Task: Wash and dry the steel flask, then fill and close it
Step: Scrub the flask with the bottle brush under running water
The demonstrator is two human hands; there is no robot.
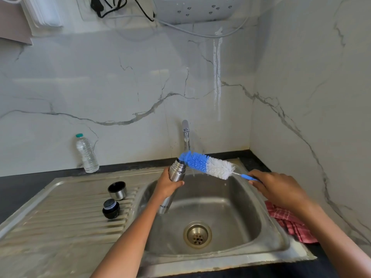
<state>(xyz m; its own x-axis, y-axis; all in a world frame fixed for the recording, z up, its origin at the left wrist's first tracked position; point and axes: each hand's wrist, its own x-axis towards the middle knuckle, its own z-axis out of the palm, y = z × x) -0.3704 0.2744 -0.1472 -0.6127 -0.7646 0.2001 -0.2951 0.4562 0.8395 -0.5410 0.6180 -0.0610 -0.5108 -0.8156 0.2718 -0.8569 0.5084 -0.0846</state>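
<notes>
Nearest the camera, two bare forearms reach over a steel sink [277, 233] with a ribbed draining board on its left. On that board a black stopper [111, 208] sits just in front of a steel cup [117, 190] standing mouth up. At the sink's right edge lies a red checked cloth [289, 221].

Over the basin, the left hand [167, 182] is wrapped around the upper part of the steel flask [176, 170], holding it tilted with its open mouth up and toward the tap. The right hand [275, 187] grips the blue handle of a bottle brush [208, 164]; its blue bristle tip touches the flask's mouth, the white bristles trailing toward the hand.

Behind them stands the tap [185, 135]. Farther left, a clear water bottle [86, 154] stands on the dark counter against the marble wall.
</notes>
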